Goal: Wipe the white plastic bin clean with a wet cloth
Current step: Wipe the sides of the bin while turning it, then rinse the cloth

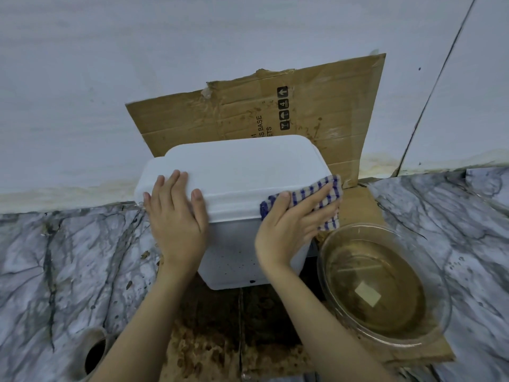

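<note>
Nearest, a stained sheet of brown cardboard (275, 321) covers the grey marbled tabletop (55, 266), with a round clear glass bowl of murky water (382, 288) at the right. On the cardboard stands the white rectangular plastic bin (234, 188), lid on. The left hand (176, 216) lies flat on the lid's near left edge, fingers (170, 186) spread open, gripping nothing. The right hand (292, 224) presses a blue-checked white cloth (322, 197) flat against the right corner under open fingers. Dark specks dot the near wall low down, so steady the bin firmly, wipe downward with overlapping strokes, and rinse often. Behind, more cardboard leans against the pale wall (192, 51).
</note>
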### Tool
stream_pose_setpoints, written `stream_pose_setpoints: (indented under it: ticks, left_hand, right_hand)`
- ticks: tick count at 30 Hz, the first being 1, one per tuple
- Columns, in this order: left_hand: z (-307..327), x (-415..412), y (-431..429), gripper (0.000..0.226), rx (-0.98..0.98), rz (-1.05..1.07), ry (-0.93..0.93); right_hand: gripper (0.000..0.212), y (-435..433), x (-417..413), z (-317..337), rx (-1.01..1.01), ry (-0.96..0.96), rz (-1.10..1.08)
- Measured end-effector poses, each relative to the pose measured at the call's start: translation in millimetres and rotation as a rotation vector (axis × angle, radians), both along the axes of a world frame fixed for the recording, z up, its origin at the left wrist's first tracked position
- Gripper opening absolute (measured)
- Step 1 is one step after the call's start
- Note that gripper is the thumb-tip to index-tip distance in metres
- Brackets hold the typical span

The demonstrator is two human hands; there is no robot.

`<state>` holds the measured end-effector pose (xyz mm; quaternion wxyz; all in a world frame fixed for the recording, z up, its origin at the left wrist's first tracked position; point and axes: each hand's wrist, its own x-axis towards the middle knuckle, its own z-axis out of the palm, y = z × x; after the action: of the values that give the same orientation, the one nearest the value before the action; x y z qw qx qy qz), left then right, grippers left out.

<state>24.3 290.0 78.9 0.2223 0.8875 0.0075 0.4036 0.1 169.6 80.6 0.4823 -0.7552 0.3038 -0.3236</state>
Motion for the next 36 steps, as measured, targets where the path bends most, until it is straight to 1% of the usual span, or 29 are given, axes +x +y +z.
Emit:
stream_pose_setpoints:
  ticks: [3, 5, 7, 10, 13, 15, 17, 18, 20, 21, 23, 25, 27, 28, 29, 32, 33, 34, 36]
  left_hand:
    - [2, 3, 3, 0.049, 0.026, -0.023, 0.008]
    - [4, 7, 4, 0.049, 0.041, -0.021, 0.007]
    - [6, 14, 4, 0.049, 0.052, -0.015, -0.001]
    - [9, 30, 2, 0.047, 0.056, -0.002, -0.02]
    - [13, 48, 2, 0.047, 0.034, -0.006, -0.034]
    - [16, 60, 2, 0.046, 0.033, -0.012, -0.05]
    - [18, 72, 2, 0.044, 0.034, -0.021, -0.057]
    - [19, 78, 1, 0.043, 0.032, -0.025, -0.063]
    - [20, 87, 1, 0.041, 0.028, -0.024, -0.08]
    - [20, 91, 0, 0.04, 0.026, -0.022, -0.088]
    - [20, 98, 1, 0.039, 0.02, -0.021, -0.097]
    - [20, 103, 2, 0.039, 0.019, -0.022, -0.101]
    - [19, 105, 3, 0.038, 0.019, -0.025, -0.11]
    - [18, 106, 3, 0.037, 0.02, -0.026, -0.12]
    - [18, 106, 3, 0.037, 0.02, -0.026, -0.13]
    - [17, 106, 3, 0.036, 0.024, -0.02, -0.142]
    - [17, 106, 2, 0.037, 0.023, -0.018, -0.139]
    - [18, 107, 2, 0.037, 0.017, -0.018, -0.134]
    - [19, 109, 0, 0.037, 0.006, -0.018, -0.13]
  right_hand:
    - [0.071, -22, 12, 1, 0.055, -0.087, -0.047]
    - [0.067, -40, 21, -1, 0.083, -0.228, -0.048]
    - [0.062, -54, 31, -3, 0.159, -0.351, 0.013]
    - [0.056, -67, 50, -4, 0.234, -0.42, 0.058]
    - [0.054, -67, 67, -8, 0.194, -0.475, 0.056]
    - [0.057, -62, 74, -16, 0.13, -0.492, 0.064]
    - [0.066, -55, 80, -30, 0.03, -0.456, 0.057]
    - [0.072, -51, 83, -38, -0.038, -0.411, 0.042]
    - [0.077, -39, 87, -58, -0.196, -0.261, -0.013]
    - [0.076, -33, 88, -67, -0.272, -0.191, -0.039]
    - [0.071, -24, 88, -85, -0.44, -0.122, -0.043]
    - [0.069, -21, 86, -102, -0.609, -0.118, 0.008]
    - [0.069, -26, 84, -109, -0.693, -0.134, 0.055]
    - [0.069, -30, 85, -106, -0.678, -0.132, 0.061]
    - [0.069, -34, 87, -98, -0.608, -0.126, 0.056]
    - [0.077, -48, 99, -63, -0.202, -0.21, 0.021]
    - [0.078, -51, 102, -56, -0.137, -0.252, 0.026]
    - [0.077, -54, 105, -54, -0.132, -0.287, 0.039]
    - [0.071, -58, 103, -64, -0.231, -0.314, 0.086]
